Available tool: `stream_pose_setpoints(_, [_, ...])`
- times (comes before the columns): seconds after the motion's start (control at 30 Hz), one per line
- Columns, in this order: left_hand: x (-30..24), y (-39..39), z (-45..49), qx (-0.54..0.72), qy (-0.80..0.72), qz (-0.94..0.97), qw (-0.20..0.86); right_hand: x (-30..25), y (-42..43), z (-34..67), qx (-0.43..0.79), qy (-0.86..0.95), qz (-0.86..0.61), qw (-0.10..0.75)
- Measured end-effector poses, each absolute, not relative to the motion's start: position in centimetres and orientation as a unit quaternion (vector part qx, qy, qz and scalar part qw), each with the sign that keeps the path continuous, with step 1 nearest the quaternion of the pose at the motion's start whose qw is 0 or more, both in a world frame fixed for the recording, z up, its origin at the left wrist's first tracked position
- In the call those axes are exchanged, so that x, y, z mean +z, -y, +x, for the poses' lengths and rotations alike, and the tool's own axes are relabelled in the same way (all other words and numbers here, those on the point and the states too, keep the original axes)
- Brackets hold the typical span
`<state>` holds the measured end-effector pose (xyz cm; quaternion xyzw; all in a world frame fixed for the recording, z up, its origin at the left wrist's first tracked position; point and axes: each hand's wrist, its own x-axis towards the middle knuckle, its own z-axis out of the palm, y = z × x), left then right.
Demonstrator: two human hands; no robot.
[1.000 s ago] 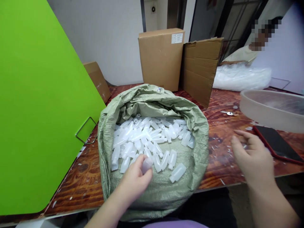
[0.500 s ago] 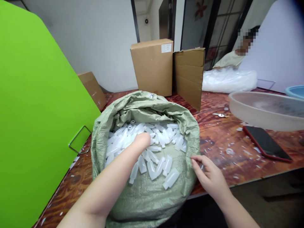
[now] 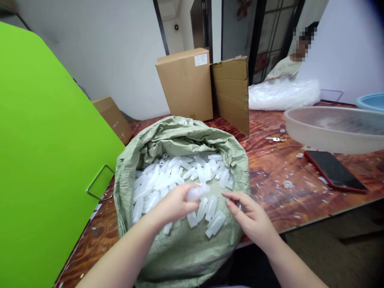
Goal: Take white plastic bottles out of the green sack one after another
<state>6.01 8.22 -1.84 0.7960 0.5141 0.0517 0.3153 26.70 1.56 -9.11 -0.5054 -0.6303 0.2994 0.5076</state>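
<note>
A green woven sack stands open on the wooden table, filled with several small translucent plastic bottles. My left hand is over the sack's near side, its fingers closed round one of these small bottles. My right hand is just to the right of it, over the sack's near right rim, fingers curled together in a pinch; what it holds, if anything, I cannot make out.
A green board with a wire handle stands at the left. Cardboard boxes stand behind the sack. A large translucent basin, a red-edged phone, a blue basin and a clear plastic bag lie right. A person sits beyond.
My left hand has drawn back from deep in the bottle pile toward me with a bottle in its fingers. My right hand has shifted left over the sack's rim.
</note>
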Motion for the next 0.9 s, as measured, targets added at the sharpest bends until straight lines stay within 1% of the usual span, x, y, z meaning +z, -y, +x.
stream_pose_setpoints(0.07, [-2.3,-5.2,5.8,0.091,-0.455,0.736,0.493,-8.2,-0.9,25.9,0.347,0.664,-0.451,0.485])
stream_pose_setpoints(0.1, [-2.8,-4.0,5.6,0.105,-0.433,0.698,0.561,-7.8,-0.6,25.6,0.366,0.684,-0.425,0.467])
stream_pose_setpoints(0.17, [-3.9,-2.1,5.2,0.130,-0.412,0.616,0.658,-7.3,0.0,25.2,0.390,0.721,-0.388,0.422])
stream_pose_setpoints(0.23, [-4.9,-0.9,4.7,0.149,-0.417,0.546,0.711,-7.0,0.4,24.9,0.402,0.740,-0.381,0.380])
stream_pose_setpoints(0.33, [-5.7,-0.1,4.2,0.160,-0.445,0.503,0.723,-7.0,0.8,24.5,0.422,0.733,-0.400,0.352])
stream_pose_setpoints(0.47, [-5.9,0.4,4.1,0.194,-0.452,0.524,0.695,-7.5,1.0,23.9,0.436,0.702,-0.430,0.365])
stream_pose_setpoints(0.53, [-5.9,0.4,4.4,0.216,-0.444,0.521,0.696,-7.6,1.1,23.6,0.421,0.697,-0.443,0.376])
stream_pose_setpoints(0.63, [-6.0,0.2,4.7,0.241,-0.434,0.512,0.701,-7.6,1.3,23.4,0.366,0.713,-0.448,0.396])
stream_pose_setpoints(0.73, [-6.0,0.0,4.8,0.236,-0.408,0.505,0.723,-7.6,1.4,23.3,0.329,0.731,-0.441,0.403])
stream_pose_setpoints(0.9, [-6.8,-0.2,4.3,0.208,-0.360,0.439,0.797,-8.3,1.5,23.1,0.321,0.725,-0.433,0.428])
